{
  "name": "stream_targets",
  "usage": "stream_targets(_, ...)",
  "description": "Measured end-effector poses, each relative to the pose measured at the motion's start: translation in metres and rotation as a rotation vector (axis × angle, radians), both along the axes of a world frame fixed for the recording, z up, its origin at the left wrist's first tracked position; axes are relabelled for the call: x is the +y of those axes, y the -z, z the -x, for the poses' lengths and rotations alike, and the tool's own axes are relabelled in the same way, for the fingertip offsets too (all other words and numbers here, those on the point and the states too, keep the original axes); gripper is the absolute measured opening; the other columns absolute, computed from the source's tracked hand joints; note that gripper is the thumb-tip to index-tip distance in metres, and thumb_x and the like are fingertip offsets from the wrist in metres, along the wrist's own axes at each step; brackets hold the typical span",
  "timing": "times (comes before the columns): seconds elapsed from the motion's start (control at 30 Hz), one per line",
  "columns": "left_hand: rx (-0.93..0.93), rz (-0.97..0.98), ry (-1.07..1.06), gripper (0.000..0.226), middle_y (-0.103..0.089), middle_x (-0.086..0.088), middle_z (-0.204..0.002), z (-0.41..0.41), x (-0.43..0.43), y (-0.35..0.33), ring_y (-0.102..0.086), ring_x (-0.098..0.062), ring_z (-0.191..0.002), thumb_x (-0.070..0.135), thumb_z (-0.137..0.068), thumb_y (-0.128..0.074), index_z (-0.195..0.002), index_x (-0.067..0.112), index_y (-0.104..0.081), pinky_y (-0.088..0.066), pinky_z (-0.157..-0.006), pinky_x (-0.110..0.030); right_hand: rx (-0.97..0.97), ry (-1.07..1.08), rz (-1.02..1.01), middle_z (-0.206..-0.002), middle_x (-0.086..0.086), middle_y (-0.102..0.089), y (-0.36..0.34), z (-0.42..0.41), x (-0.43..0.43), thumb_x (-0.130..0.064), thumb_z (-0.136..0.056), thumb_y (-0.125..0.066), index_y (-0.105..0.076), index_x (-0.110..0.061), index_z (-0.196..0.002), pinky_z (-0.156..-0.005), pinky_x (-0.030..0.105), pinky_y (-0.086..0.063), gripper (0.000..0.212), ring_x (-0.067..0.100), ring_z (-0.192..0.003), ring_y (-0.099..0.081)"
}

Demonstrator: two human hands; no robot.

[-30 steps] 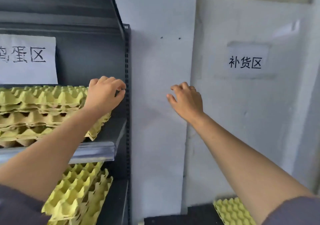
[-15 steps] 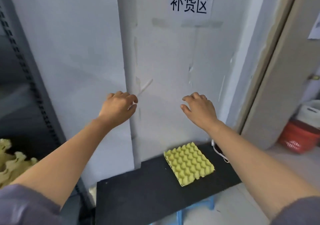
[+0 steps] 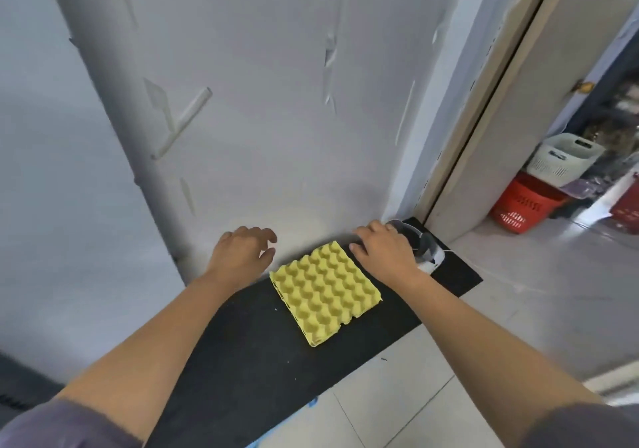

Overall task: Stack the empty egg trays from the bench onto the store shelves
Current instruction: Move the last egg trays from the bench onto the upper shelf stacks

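A yellow egg tray [image 3: 325,290], possibly a thin stack, lies flat on the black bench [image 3: 242,361] against the white wall. My left hand [image 3: 242,252] hovers just left of the tray's far corner, fingers curled and apart, holding nothing. My right hand [image 3: 383,249] hovers at the tray's far right corner, fingers spread downward, empty. Neither hand visibly touches the tray. The shelves are out of view.
A white and clear device [image 3: 427,250] with a thin cable sits on the bench's far right end behind my right hand. A door frame [image 3: 484,129] stands to the right. Beyond it are a red basket [image 3: 522,207] and a white basket [image 3: 563,159] on the tiled floor.
My view swung from the shelf with stacked trays right and down to the bench. Both hands dropped from chest height to either side of the tray's far edge.
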State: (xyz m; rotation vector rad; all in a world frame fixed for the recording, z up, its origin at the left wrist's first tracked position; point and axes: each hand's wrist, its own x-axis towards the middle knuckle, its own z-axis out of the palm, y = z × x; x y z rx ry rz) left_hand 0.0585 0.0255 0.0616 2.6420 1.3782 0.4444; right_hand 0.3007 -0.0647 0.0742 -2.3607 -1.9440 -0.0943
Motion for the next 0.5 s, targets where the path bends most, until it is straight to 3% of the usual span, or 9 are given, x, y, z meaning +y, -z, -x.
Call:
stream_targets(0.37,0.017,0.353,-0.12,0.031,-0.066,0.006,-0.107,-0.078,0.019,0.133,-0.057,-0.02,-0.103,0.025,-0.092,-0.048,-0.121,0.022,-0.058,-0.045,-0.084,-0.032,0.132,0.051,0.207,-0.12,0.007,-0.054,0.123,-0.099,0.037,-0.039,-0.096,-0.044,-0.052,-0.019,-0.129,-0.088,0.04,-0.047,0.04,0.028,-0.111,-0.052)
stream_targets(0.5,-0.001,0.504,-0.219,0.036,-0.06,0.004,-0.117,-0.111,0.015,0.187,-0.053,-0.019,-0.109,0.027,-0.094,-0.048,-0.129,0.023,-0.052,-0.041,-0.087,-0.033,0.221,0.065,0.309,-0.124,0.009,-0.051,0.175,-0.133,0.049,-0.036,-0.096,-0.045,-0.048,-0.016,-0.133,-0.09,0.042,-0.047,0.042,0.03,-0.116,-0.049)
